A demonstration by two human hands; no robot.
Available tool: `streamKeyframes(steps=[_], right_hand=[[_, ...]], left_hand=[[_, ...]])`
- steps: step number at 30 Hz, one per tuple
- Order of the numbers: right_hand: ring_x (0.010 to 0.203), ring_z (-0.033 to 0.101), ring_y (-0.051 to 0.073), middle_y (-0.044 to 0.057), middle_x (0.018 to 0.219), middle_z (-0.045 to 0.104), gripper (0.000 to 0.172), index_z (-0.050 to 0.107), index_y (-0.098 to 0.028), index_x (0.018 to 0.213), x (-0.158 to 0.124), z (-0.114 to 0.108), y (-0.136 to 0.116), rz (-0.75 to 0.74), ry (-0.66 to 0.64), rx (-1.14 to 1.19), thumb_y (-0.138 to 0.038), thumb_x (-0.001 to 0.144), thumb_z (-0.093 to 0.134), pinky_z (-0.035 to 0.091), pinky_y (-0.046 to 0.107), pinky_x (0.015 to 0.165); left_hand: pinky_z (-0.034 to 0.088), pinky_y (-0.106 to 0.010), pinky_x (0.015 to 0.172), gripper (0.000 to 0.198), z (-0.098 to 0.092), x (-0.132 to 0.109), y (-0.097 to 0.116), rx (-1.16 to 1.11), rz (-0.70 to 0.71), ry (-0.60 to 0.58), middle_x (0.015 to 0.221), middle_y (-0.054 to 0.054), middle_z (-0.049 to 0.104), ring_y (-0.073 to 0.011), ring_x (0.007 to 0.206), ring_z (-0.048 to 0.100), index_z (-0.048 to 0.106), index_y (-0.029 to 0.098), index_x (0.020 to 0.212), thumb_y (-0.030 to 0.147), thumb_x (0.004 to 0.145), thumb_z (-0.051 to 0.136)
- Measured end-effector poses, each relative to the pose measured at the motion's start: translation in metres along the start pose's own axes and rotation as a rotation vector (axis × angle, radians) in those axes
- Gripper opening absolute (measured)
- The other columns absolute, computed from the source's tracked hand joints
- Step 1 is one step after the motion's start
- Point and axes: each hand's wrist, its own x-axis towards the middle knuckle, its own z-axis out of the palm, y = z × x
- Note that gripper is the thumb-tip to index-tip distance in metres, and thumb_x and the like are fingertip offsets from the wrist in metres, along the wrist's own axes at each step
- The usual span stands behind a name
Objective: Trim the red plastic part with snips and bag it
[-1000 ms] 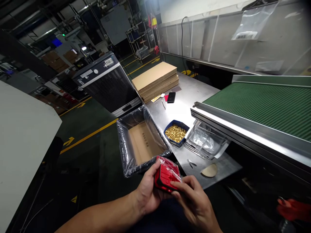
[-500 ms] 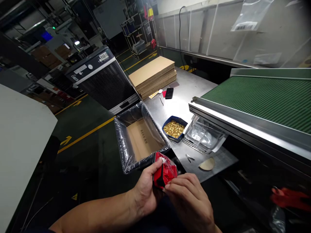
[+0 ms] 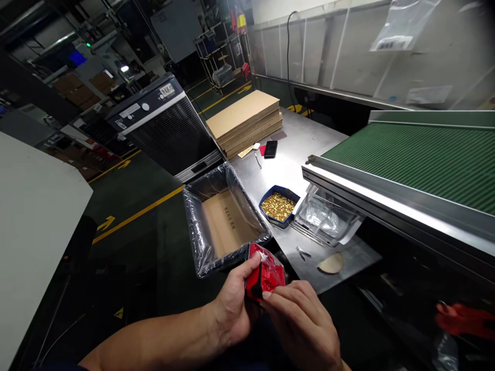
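A red plastic part (image 3: 266, 276) wrapped in a clear bag sits between both hands, just in front of the near corner of a cardboard box. My left hand (image 3: 234, 304) grips it from the left with the thumb on top. My right hand (image 3: 301, 322) pinches the part's near edge with its fingertips. The cardboard box (image 3: 193, 226) is lined with a clear plastic bag and stands open beside the steel table (image 3: 294, 149); only its bare cardboard floor shows inside.
A blue tray of small brass pieces (image 3: 279, 206), a clear plastic container (image 3: 325, 219), tweezers (image 3: 303, 252) and a tan disc (image 3: 330, 264) lie on the table. A flat cardboard stack (image 3: 243, 121) and phone (image 3: 270, 148) sit farther back. A green conveyor (image 3: 417, 159) fills the right side.
The red part has turned in my hands from lying broad side up to a more edge-on pose, and my right fingers have shifted onto its near edge. The view moved slightly.
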Motion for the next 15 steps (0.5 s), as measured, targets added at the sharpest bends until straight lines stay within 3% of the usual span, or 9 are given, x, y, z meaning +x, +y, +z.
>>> streamKeyframes(steps=[6, 11, 15], right_hand=[[0.083, 0.056, 0.012, 0.005, 0.086, 0.064, 0.022, 0.058, -0.015, 0.095, 0.004, -0.006, 0.000, 0.044, 0.046, 0.034, 0.001, 0.080, 0.063, 0.049, 0.028, 0.073], [0.087, 0.060, 0.010, 0.006, 0.091, 0.061, 0.016, 0.059, -0.014, 0.101, -0.012, -0.020, 0.003, 0.325, 0.205, 0.091, -0.006, 0.088, 0.056, 0.052, 0.021, 0.073], [0.085, 0.061, 0.008, 0.005, 0.089, 0.061, 0.010, 0.061, -0.016, 0.099, -0.023, -0.029, 0.002, 0.432, 0.282, -0.002, -0.013, 0.090, 0.059, 0.050, 0.017, 0.076]], left_hand=[[0.049, -0.025, 0.054, 0.050, 0.003, 0.001, 0.001, -0.040, -0.025, -0.040, 0.077, -0.012, 0.071, -0.0171, 0.061, 0.063, 0.070, 0.004, 0.094, 0.051, 0.089, 0.054], [0.057, -0.041, 0.080, 0.062, -0.007, 0.002, 0.010, -0.047, -0.023, -0.319, 0.103, -0.016, 0.075, -0.0279, 0.088, 0.071, 0.065, 0.005, 0.120, 0.057, 0.090, 0.051], [0.056, -0.040, 0.086, 0.067, -0.013, 0.001, 0.015, 0.003, 0.023, -0.529, 0.114, -0.020, 0.072, -0.0279, 0.097, 0.071, 0.062, 0.004, 0.126, 0.055, 0.083, 0.064]])
